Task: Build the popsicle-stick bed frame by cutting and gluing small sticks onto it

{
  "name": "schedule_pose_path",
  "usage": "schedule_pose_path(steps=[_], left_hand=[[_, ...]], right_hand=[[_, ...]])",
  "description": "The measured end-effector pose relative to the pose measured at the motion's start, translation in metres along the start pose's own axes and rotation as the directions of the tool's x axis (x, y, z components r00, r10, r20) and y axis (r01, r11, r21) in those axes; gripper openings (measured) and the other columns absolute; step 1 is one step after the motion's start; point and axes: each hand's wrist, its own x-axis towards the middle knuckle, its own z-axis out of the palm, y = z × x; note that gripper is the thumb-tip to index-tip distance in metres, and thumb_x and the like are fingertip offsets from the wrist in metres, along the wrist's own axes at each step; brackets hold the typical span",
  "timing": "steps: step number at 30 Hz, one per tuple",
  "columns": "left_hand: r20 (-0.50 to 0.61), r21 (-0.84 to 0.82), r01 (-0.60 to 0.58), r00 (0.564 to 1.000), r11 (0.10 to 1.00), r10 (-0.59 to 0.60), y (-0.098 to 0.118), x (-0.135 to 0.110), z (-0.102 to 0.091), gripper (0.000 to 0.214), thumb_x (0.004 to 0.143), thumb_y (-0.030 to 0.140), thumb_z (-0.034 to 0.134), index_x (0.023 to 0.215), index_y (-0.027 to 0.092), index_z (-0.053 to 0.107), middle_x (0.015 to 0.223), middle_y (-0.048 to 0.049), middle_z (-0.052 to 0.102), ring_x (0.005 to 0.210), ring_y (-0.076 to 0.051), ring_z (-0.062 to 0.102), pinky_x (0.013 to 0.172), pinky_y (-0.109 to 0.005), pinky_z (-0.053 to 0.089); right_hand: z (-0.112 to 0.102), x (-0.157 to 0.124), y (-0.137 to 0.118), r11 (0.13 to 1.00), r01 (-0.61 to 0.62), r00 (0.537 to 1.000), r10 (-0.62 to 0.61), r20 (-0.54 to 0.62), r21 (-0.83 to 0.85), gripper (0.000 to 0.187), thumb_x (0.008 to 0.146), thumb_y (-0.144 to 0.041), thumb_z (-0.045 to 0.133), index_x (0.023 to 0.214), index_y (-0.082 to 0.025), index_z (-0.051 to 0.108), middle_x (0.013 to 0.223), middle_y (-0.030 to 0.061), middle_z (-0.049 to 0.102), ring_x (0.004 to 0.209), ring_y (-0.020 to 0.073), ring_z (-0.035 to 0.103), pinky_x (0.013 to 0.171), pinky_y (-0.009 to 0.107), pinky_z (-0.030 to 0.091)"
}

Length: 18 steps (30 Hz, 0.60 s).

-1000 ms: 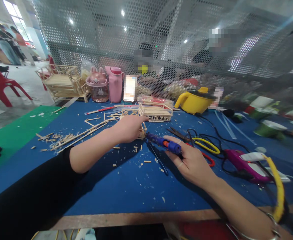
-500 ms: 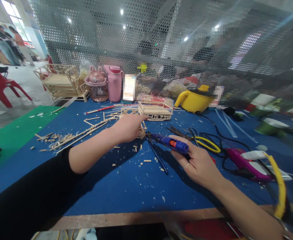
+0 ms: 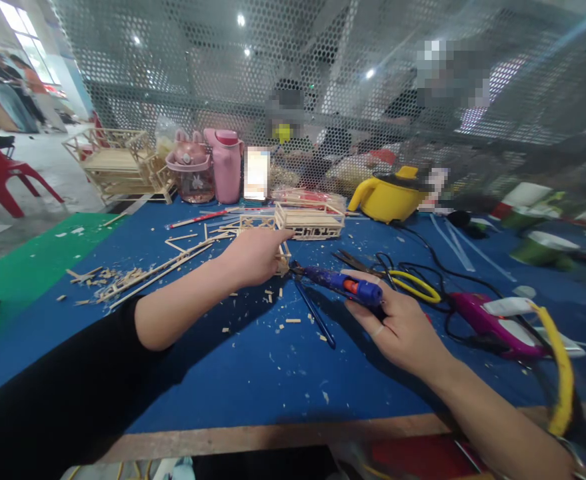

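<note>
My left hand point(image 3: 250, 257) is closed on the near end of a small wooden-stick model point(image 3: 317, 220), its index finger stretched along the frame. The fingertips and the part they pinch are partly hidden. In my right hand point(image 3: 403, 327) is a blue hot glue gun point(image 3: 343, 283) with an orange part in its body. Its dark nozzle points left and reaches the model's near corner, close to my left fingers; whether it touches cannot be made out. A dark blue pen-like tool point(image 3: 315, 313) lies on the table just below the nozzle.
Scissors point(image 3: 417, 285) with yellow handles and black cables lie to the right, near a magenta device point(image 3: 493, 323). Loose sticks point(image 3: 157, 273) and scraps lie left. Behind stand a larger stick model point(image 3: 117, 163), a pink bottle point(image 3: 227, 167), a phone point(image 3: 257, 175) and a yellow pot point(image 3: 390, 199).
The glue gun and my right hand have shifted very slightly right, the nozzle staying by the model's corner. My left hand keeps its hold. The whole view has drifted a little.
</note>
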Motion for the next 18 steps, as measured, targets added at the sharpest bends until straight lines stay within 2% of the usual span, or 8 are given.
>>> schedule_pose_path(steps=[8, 18], left_hand=[[-0.020, 0.036, -0.031, 0.999, 0.999, 0.032, 0.001, 0.000, 0.001, 0.059, 0.076, 0.015, 0.048, 0.135, 0.017, 0.043, 0.108, -0.0097, 0.068, 0.095, -0.026, 0.062, 0.074, -0.034, 0.047], [-0.003, 0.055, -0.029, 1.000, 0.998, 0.029, 0.004, -0.002, 0.000, 0.061, 0.080, 0.016, 0.049, 0.139, 0.017, 0.035, 0.105, -0.0086, 0.069, 0.094, -0.024, 0.062, 0.073, -0.031, 0.046]], right_hand=[[0.001, 0.005, -0.006, 0.999, 0.028, 0.998, -0.029, 0.050, 0.029, 0.036, 0.089, -0.031, 0.048, 0.125, -0.024, 0.049, 0.118, 0.0044, 0.065, 0.107, 0.0196, 0.062, 0.090, 0.033, 0.049], [0.007, 0.013, -0.008, 0.998, 0.062, 0.997, -0.062, 0.038, 0.008, 0.037, 0.089, -0.031, 0.048, 0.125, -0.023, 0.049, 0.119, 0.0048, 0.064, 0.108, 0.0201, 0.061, 0.091, 0.033, 0.049]])
